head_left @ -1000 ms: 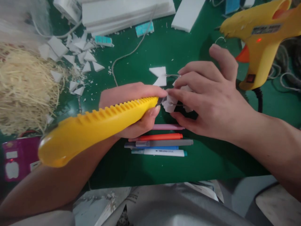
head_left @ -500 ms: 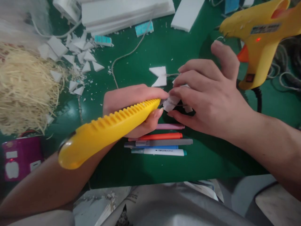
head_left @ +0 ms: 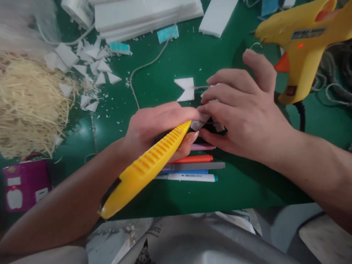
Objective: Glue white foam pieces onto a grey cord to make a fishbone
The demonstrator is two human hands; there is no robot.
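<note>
In my left hand (head_left: 162, 123) is a yellow utility knife (head_left: 148, 170), its ribbed handle slanting down toward my body. The knife's front end is at a small white foam piece (head_left: 199, 123), and the blade is hidden by my fingers. My right hand (head_left: 236, 106) pinches that foam piece between thumb and forefinger, with the other fingers raised and curved. A grey string runs by the piece. Just beyond, a notched white foam piece (head_left: 187, 90) lies on the green table, also with string at its side.
Several markers (head_left: 192, 178) lie below my hands. A yellow glue gun (head_left: 305, 44) with a red light stands at right. Foam scraps (head_left: 103, 66) and a heap of straw-like shreds (head_left: 30, 106) are at left, near a purple box (head_left: 26, 185). Long foam blocks (head_left: 148, 16) lie at the back.
My left hand has shifted slightly right, and the knife handle has swung steeper, its rear end moving right and toward me. My right hand stays nearly in place on the foam piece.
</note>
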